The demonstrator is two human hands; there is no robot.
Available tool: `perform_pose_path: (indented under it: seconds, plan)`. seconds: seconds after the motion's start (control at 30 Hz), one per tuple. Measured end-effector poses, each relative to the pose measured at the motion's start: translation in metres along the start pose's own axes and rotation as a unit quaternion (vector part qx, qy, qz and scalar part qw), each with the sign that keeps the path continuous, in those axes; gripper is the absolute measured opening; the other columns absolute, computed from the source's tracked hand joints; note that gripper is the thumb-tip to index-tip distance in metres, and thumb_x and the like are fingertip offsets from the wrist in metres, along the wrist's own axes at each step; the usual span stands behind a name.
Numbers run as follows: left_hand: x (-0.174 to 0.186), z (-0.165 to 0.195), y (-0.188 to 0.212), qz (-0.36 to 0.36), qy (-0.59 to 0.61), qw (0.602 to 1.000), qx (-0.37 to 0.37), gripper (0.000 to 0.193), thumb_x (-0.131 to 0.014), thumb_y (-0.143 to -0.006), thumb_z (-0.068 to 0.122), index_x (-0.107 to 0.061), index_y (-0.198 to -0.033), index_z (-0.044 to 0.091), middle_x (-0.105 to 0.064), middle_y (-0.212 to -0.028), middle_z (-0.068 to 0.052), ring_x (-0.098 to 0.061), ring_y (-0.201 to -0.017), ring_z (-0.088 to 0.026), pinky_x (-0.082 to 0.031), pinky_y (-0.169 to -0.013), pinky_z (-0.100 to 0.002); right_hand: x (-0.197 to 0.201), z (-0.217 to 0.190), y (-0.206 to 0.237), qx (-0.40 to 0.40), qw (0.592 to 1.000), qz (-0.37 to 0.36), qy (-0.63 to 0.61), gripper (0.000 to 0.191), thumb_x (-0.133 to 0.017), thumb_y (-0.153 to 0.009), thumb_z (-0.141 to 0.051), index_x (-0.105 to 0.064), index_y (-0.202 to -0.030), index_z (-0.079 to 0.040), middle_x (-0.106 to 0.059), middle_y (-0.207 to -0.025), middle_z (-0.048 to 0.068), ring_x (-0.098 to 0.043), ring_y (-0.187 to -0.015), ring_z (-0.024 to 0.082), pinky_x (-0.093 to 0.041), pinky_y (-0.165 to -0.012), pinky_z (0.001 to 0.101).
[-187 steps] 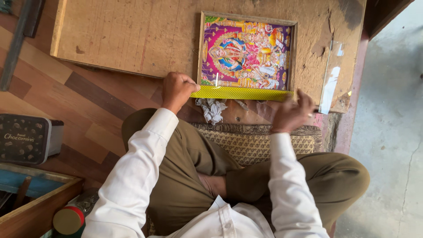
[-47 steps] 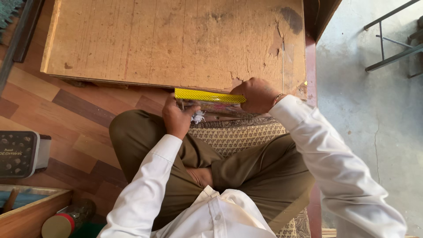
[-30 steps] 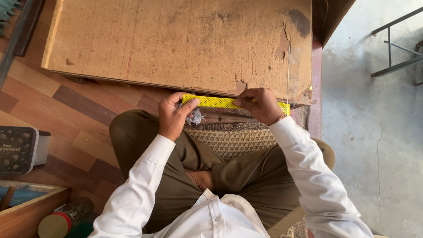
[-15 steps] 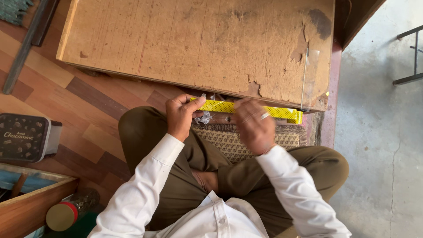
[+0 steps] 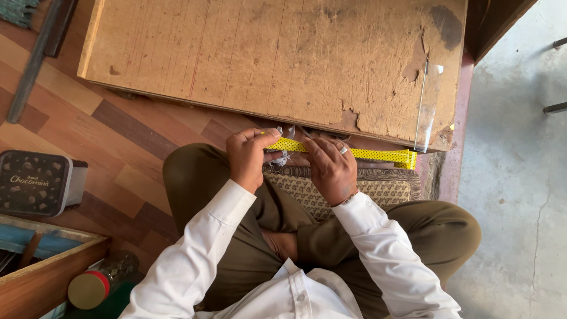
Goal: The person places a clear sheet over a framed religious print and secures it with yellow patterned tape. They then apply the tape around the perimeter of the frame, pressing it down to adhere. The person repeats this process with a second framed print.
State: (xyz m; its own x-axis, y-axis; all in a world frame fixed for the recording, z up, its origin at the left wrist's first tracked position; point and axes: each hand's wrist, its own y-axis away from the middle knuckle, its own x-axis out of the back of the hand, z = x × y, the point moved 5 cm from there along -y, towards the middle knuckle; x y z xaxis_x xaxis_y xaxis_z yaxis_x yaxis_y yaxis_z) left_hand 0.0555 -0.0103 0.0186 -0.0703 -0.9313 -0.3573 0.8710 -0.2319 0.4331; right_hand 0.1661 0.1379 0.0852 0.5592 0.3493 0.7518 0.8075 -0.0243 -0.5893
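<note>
I sit cross-legged on a patterned cushion [image 5: 378, 192] in front of a low, worn wooden board [image 5: 266, 59]. A long yellow dotted strip [image 5: 378, 155] lies along the board's near edge. My left hand [image 5: 248, 156] pinches the strip's left end, with some crumpled clear plastic [image 5: 282, 158] beside the fingers. Just to its right, my right hand [image 5: 331, 168], wearing a ring, grips the strip from above. A clear plastic sheet [image 5: 426, 106] stands up at the board's right end.
A dark lidded tin [image 5: 35, 183] sits on the wood-pattern floor at left. A wooden box [image 5: 47, 277] and a red-capped jar [image 5: 94, 286] are at the lower left. Bare concrete floor [image 5: 520, 165] lies to the right.
The framed picture seen on the board earlier is gone. My right hand has slid left along the yellow strip toward my left hand, and the strip's right end now shows.
</note>
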Motion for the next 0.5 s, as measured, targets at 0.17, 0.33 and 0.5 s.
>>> perform_pose_path:
  seconds: [0.17,0.33,0.5]
  plan:
    - [0.003,0.031,0.002,0.076,-0.16,0.975,-0.138,0.024,-0.07,-0.085,0.001,-0.064,-0.108,0.0,-0.067,-0.112,-0.016,-0.07,-0.097,-0.03,-0.059,-0.079,-0.048,-0.006,0.015,-0.005,-0.061,0.995,-0.08,-0.018,0.029,-0.075,-0.084,-0.007,-0.073,-0.114,-0.009,-0.076,-0.104,0.01,-0.072,-0.089,0.03,-0.055,-0.077,0.0417]
    - [-0.042,0.035,0.06,-0.082,-0.523,0.641,-0.555,0.025,-0.062,-0.099,0.016,-0.071,-0.115,0.0,-0.071,-0.122,-0.014,-0.067,-0.116,-0.028,-0.039,-0.114,-0.054,-0.006,0.024,-0.017,-0.072,0.987,-0.14,-0.037,0.026,-0.076,-0.086,-0.015,-0.072,-0.11,-0.009,-0.075,-0.1,0.01,-0.072,-0.088,0.032,-0.056,-0.076,0.0422]
    - [-0.056,0.019,0.043,-0.17,-0.618,0.577,-0.506,0.029,-0.056,-0.097,0.004,-0.068,-0.124,-0.001,-0.072,-0.122,-0.017,-0.068,-0.114,-0.031,-0.048,-0.105,-0.044,-0.005,0.024,-0.02,-0.067,0.973,-0.22,-0.015,0.046,-0.078,-0.082,-0.018,-0.067,-0.125,-0.005,-0.074,-0.104,0.012,-0.07,-0.097,0.031,-0.055,-0.084,0.0445]
